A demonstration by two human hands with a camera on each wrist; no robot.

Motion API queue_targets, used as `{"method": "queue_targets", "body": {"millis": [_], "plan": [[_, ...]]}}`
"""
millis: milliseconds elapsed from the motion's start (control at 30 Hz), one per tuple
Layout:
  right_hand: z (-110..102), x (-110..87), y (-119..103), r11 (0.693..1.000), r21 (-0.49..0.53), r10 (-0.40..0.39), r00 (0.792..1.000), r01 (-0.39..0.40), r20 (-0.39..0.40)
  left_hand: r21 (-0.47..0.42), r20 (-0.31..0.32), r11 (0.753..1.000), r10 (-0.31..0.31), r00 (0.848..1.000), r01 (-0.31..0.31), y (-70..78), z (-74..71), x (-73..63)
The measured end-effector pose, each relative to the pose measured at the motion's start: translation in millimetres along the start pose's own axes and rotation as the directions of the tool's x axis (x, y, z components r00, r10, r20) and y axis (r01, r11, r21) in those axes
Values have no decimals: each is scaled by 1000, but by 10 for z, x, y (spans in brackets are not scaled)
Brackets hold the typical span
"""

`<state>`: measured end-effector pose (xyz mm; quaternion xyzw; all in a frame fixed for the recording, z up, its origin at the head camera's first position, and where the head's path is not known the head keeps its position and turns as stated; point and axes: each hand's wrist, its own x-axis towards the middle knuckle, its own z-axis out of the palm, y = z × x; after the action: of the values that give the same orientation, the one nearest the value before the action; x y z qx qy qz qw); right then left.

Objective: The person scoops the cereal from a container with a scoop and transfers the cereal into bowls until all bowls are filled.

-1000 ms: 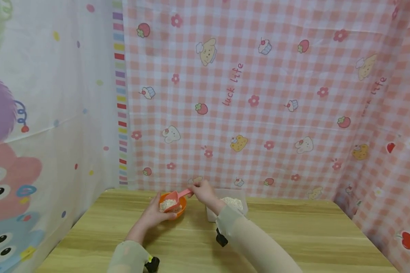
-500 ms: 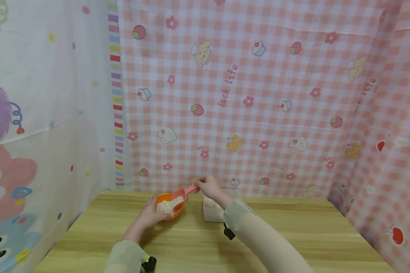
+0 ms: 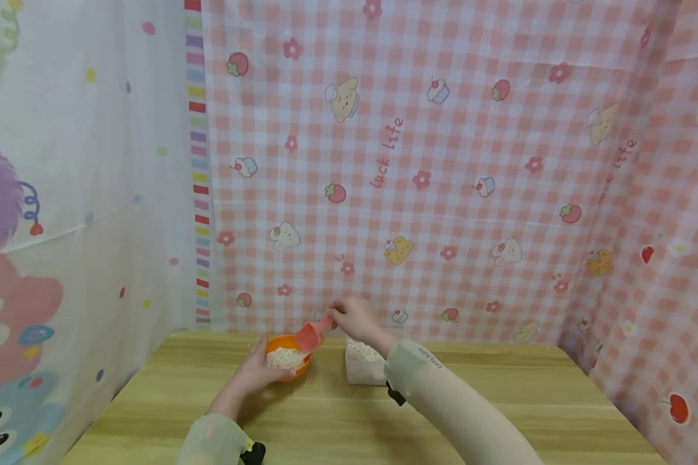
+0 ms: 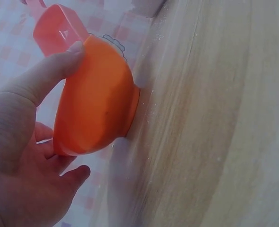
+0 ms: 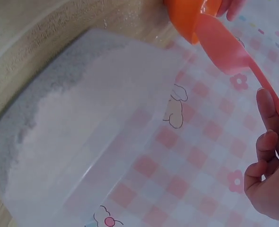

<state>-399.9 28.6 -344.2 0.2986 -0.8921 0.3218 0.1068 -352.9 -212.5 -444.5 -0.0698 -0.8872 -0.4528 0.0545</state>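
Note:
My left hand grips an orange bowl that holds pale, oat-like flakes. In the left wrist view its thumb lies on the rim of the bowl, with the fingers on the opposite side. My right hand pinches the handle of a pink scoop. The scoop is tipped over the bowl's right rim, and no flakes show in it. From the right wrist, the scoop's head appears against the bowl's edge. Part of the right hand is cut off there.
Right of the bowl, a whitish translucent box of the same flakes stands partly behind the right forearm. All of this is on a wooden table. A pink checked cloth hangs at its back edge, and specks lie near the bowl.
The scoop, which had flakes in it over the bowl, has tipped further and moved slightly right toward the rim. Flakes have slid from it into the bowl. The left hand still holds the bowl.

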Motion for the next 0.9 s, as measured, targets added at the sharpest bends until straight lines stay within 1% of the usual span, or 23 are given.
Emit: {"method": "queue_targets", "body": {"millis": [100,267,400,500,567,633,767,833,900], "plan": [[-48,-8,21,1000,18,19,1000,-19,-6,12,6,1000,14,1000,-14,5,7,23],[-89,-24,119,995,91,52,998,-48,-37,30,17,999,26,1000,-26,18,-2,34],[-140,-58,209,986,150,89,993,-77,-76,36,21,998,45,999,-46,87,-37,30],[-225,-104,277,971,204,149,985,-128,-90,30,26,998,57,998,-58,199,-59,40],[-285,-133,331,954,253,191,977,-162,-96,31,29,998,54,998,-55,280,-64,52],[-343,-161,386,941,281,225,969,-189,-102,43,31,997,56,998,-58,361,-61,70],[-463,-210,476,927,319,252,958,-199,-134,76,26,994,72,997,-74,509,-31,126],[-529,-238,514,923,325,266,952,-207,-149,61,31,995,82,996,-83,588,-10,150],[-585,-263,567,913,344,288,944,-220,-159,25,38,995,92,995,-93,669,19,166]]}}
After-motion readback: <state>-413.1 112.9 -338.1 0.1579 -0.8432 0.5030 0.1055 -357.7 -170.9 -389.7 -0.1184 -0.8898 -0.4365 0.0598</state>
